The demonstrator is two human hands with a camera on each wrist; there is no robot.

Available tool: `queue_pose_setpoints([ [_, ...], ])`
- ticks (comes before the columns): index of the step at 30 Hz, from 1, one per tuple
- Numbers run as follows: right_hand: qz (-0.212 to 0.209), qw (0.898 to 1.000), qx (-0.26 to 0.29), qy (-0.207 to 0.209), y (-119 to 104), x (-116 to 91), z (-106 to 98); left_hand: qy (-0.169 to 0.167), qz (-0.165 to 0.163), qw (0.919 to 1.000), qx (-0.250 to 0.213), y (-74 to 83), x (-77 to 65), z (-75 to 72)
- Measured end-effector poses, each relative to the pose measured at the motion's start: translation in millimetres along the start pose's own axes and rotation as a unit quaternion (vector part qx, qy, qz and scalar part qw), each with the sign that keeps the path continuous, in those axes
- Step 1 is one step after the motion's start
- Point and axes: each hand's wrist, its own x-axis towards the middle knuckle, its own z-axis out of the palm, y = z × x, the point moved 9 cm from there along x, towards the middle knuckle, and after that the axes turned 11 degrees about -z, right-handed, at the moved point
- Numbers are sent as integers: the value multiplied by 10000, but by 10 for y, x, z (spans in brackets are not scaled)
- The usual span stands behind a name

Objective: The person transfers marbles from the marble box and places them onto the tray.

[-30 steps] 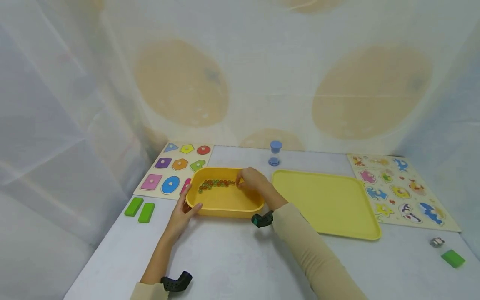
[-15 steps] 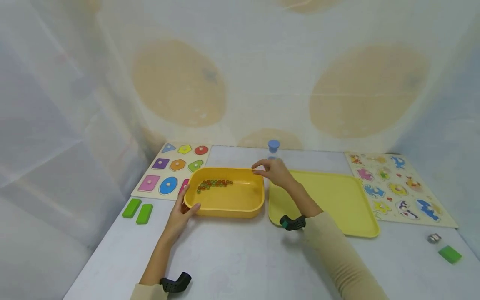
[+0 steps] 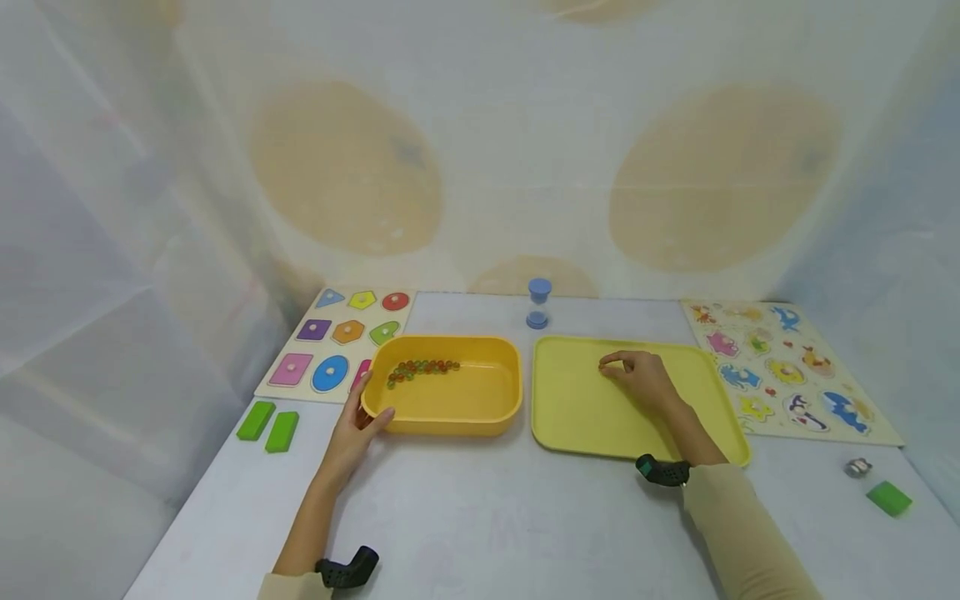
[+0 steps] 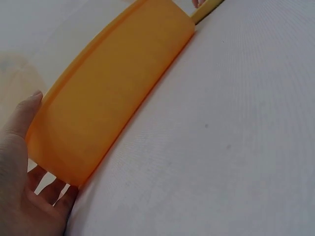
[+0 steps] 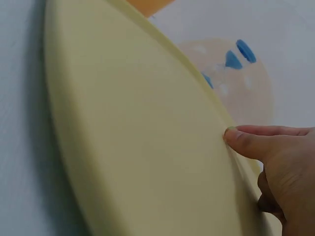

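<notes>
Several small red and green glass marbles [image 3: 423, 368] lie clustered in the back left part of a deep orange-yellow plastic bin [image 3: 450, 421]. My left hand [image 3: 351, 433] grips the bin's left end, thumb at the front rim; the left wrist view shows the other fingers curled around its lower corner. Over a flat pale yellow tray [image 3: 570, 408], my right hand [image 3: 647, 382] pinches thumb and index finger together. A tiny greenish, glassy bit, seemingly a marble [image 5: 230, 129], shows between those fingertips, mostly hidden by them.
A blue sand timer [image 3: 538, 304] stands behind the tray. Puzzle boards lie on both sides, one with shapes [image 3: 348, 332], one with animals [image 3: 783, 371]. Two green blocks [image 3: 282, 432] sit at left; another green block [image 3: 889, 498] and a small silvery object [image 3: 857, 467] lie at right.
My right hand has lifted out of the bin's right part and travelled right, over its rim, to above the tray. My left hand stays on the bin.
</notes>
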Motion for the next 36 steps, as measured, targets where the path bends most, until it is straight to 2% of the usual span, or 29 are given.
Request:
queue_pose_setpoints([
  [3,-90,9999,-67,16,-12,-11,-2,4,-21,10000,18,18,-7,3],
  [6,-215,9997,-39,89,-139,73,-1,4,-7,10000,37,27,-14,2],
  [8,-370,9991,110,174,-332,194,24,-49,40,10000,17,27,-22,1],
  [11,-673,9961,492,272,-756,440,123,-189,116,9997,-109,39,-38,0],
  [15,-1036,9905,893,97,-1334,804,422,-370,201,9987,-276,67,-46,0],
  [19,-1127,9882,939,-437,-1681,1094,865,-400,318,9980,-374,81,-22,-7],
  [23,-868,9886,751,-972,-1753,1234,1245,-316,395,9975,-499,85,6,-21],
  [26,-608,9887,449,-1298,-1706,1256,1424,-262,455,9973,-521,91,15,-25],
  [30,-560,9852,-66,-1618,-1660,1259,1546,-147,472,9976,-480,90,16,-52],
  [36,-623,9787,-292,-1934,-1652,1271,1637,-72,496,9979,-415,94,13,-101],
])
